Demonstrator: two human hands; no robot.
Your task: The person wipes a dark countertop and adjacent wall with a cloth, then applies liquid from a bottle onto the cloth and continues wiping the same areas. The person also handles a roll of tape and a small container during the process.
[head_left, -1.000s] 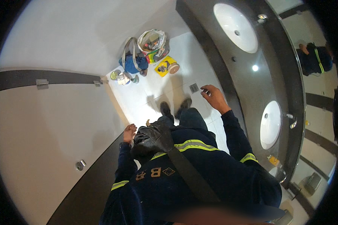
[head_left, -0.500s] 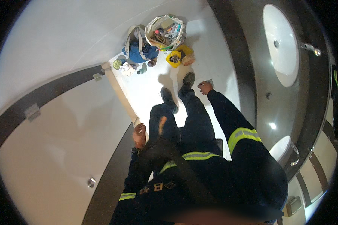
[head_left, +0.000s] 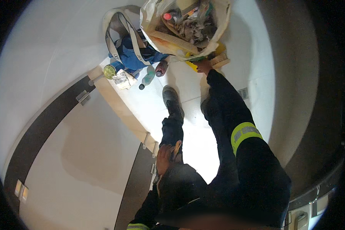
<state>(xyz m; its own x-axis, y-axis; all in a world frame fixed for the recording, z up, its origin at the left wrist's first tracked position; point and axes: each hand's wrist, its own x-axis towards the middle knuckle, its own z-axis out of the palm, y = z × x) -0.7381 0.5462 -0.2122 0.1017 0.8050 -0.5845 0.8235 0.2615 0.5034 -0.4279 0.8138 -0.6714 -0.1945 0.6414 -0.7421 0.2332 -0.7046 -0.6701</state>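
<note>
Stretched far forward, my right hand (head_left: 204,66) is down at a yellow dustpan-like piece (head_left: 220,48) beside the big bag. Its fingers look curled at a yellow and green edge; what lies between them is too small to make out. A brush-like tan block (head_left: 220,60) lies just right of that hand. My left hand (head_left: 164,157) lies flat against my left leg near the knee, holding nothing that I can see. Next to it, an orange-brown strip (head_left: 177,148) shows on the dark trouser leg. The bag's rim hides part of the yellow piece.
A large white bag (head_left: 153,23) full of mixed waste stands ahead. Left of it are a blue bag (head_left: 128,53) with pale straps, a tin (head_left: 110,71), a white packet (head_left: 123,79), a green bottle (head_left: 147,79) and a dark red bottle (head_left: 161,68). A door (head_left: 84,145) is at left; a floor drain (head_left: 242,93) at right.
I have moved forward and lower, so the bags look nearer. My right hand has gone from near the floor drain to the yellow piece. My left hand has come onto my leg.
</note>
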